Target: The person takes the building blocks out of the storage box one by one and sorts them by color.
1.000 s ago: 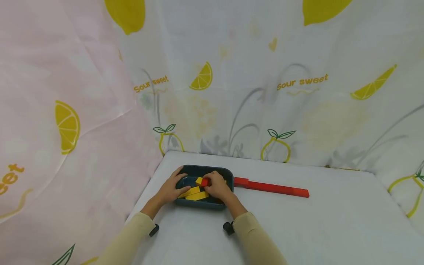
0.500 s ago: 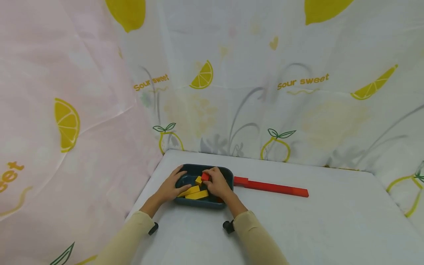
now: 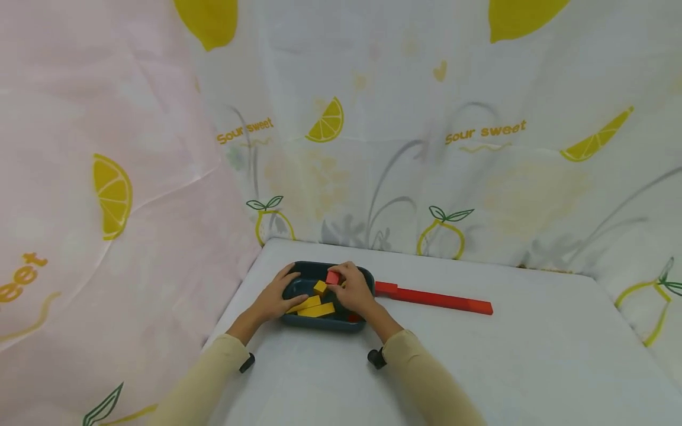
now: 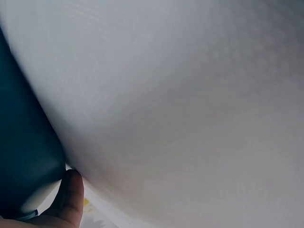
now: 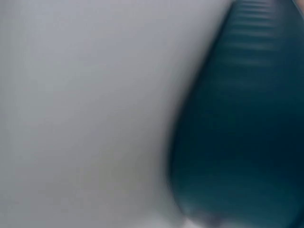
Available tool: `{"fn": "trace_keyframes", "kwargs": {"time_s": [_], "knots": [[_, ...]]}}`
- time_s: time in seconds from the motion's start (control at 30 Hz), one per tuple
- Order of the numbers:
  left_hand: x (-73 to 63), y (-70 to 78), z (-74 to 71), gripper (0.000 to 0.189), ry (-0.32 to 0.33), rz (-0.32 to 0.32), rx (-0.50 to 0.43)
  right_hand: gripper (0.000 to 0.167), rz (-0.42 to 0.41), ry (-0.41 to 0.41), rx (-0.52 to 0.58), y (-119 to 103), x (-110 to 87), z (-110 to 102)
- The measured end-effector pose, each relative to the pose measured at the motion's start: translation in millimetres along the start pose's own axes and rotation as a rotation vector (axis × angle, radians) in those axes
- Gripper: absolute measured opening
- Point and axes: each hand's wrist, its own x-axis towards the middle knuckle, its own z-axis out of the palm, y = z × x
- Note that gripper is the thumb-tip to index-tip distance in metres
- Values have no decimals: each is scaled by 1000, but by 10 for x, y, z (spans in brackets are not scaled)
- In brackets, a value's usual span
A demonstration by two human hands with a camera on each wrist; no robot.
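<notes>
White table (image 3: 506, 367) spans the near half of my view. Dark blue tray (image 3: 319, 324) sits at its far left. Red row (image 3: 433, 298) runs right from beside the tray's right end, a wider piece at its left. Left hand (image 3: 273, 298) grips the tray's left end, fingers spread, thumb over the inside. Right hand (image 3: 356, 290) pinches a small red block (image 3: 333, 277), thumb and fingertips together on it, above the tray's right half.

Risk, my judgement: the block could slip back among the yellow pieces, the fingertip hold being slight; a low forearm or knuckle could catch the rim and jog the row.

Count: one tray; one row; two long yellow blocks (image 3: 317, 310); one short yellow block (image 3: 320, 288); one red block pinched; one red bit (image 3: 354, 318), near right corner. More may hide under the right hand; I cannot tell.
</notes>
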Motion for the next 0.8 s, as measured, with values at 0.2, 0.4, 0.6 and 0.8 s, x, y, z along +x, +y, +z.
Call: {"fn": "trace_keyframes", "kwargs": {"time_s": [0.2,0.4,0.6,0.8], "knots": [[31,9,5,80,-11,-9,18,35,-11,46,16,-64,-101,-273],[62,-43,47,81,-22,12,41,35,-2,54,-47,-25,-277,-529],[33,-56,8,79,-10,-3,39,34,6,29,-74,92,-451,-785],[45,-28,36,78,-2,0,51,32,3,83,-88,261,-702,-1152]]}}
